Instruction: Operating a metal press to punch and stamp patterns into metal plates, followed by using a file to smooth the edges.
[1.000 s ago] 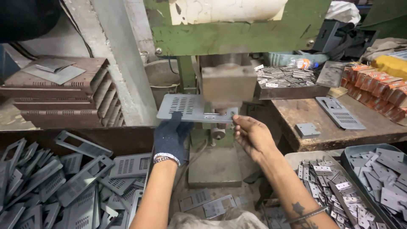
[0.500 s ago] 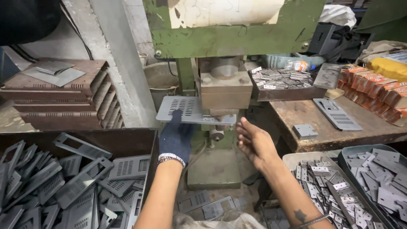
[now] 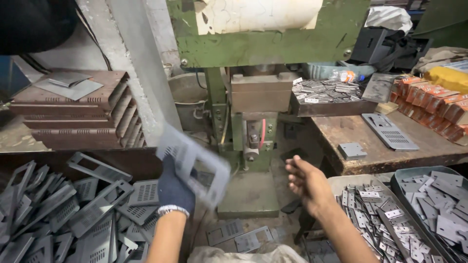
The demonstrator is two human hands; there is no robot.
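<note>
Green-painted steel makes up the tall press frame (image 3: 273, 44), which is filling the middle of the view; its grey block-shaped ram (image 3: 260, 92) is being held well above the flat green base plate (image 3: 248, 195), so the gap between them is standing open and nothing is lying in it. To the left, a loose heap of grey perforated sheet-metal plates (image 3: 63, 214) is being kept low beside the machine, within reach of the gloved arm. Stacked rusty brown louvred panels (image 3: 73, 117) are being stored on the shelf above that heap. On the right, a worn brown wooden bench (image 3: 385, 151) is carrying a single grey perforated panel (image 3: 390, 131) and a dark tray of small grey punched tabs (image 3: 326, 92), while a shallow grey bin of small stamped pieces (image 3: 385, 214) is sitting just beside the bare forearm.

A grey slotted and perforated sheet-metal plate (image 3: 192, 163) is being held tilted in the air, left of the press and clear of the base plate, blurred by motion. The left hand in a dark blue glove (image 3: 174, 191) is gripping it from below, fingers clamped on its lower edge; the glove is presumably being worn against sharp cut edges. The bare right hand (image 3: 307, 182) is hovering empty in front of the base plate, fingers loosely apart and touching nothing.
</note>
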